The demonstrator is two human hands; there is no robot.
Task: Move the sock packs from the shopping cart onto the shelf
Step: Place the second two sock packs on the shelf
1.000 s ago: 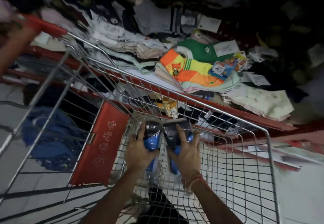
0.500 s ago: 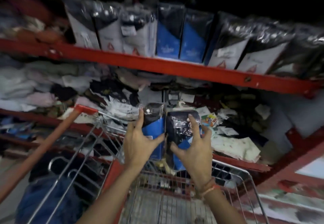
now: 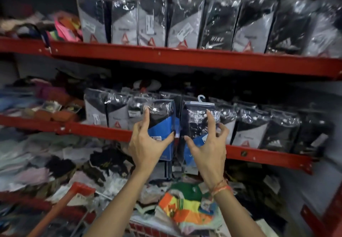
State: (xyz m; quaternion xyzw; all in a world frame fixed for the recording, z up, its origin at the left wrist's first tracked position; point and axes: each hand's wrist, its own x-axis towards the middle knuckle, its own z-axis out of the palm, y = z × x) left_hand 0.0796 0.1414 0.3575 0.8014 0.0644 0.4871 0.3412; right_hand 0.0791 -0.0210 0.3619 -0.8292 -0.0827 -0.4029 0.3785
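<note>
My left hand [image 3: 146,144] grips a black-and-blue sock pack [image 3: 162,122] in clear plastic, held upright. My right hand [image 3: 209,144] grips a second black-and-blue sock pack [image 3: 196,123] with a white hanger hook on top. Both packs are raised in front of the middle red shelf [image 3: 96,130], at a gap in its row of bagged sock packs [image 3: 111,109]. The cart shows only as its red handle [image 3: 61,207] at the bottom left.
The upper red shelf [image 3: 185,57] carries a full row of grey and black sock packs [image 3: 185,21]. Loose folded clothes [image 3: 46,164] lie heaped on the lower level, with an orange-yellow-green garment [image 3: 183,210] just below my wrists.
Both hands lifted the two packs out of the cart and up to the middle shelf. My view tilted up from the cart basket to the shelves.
</note>
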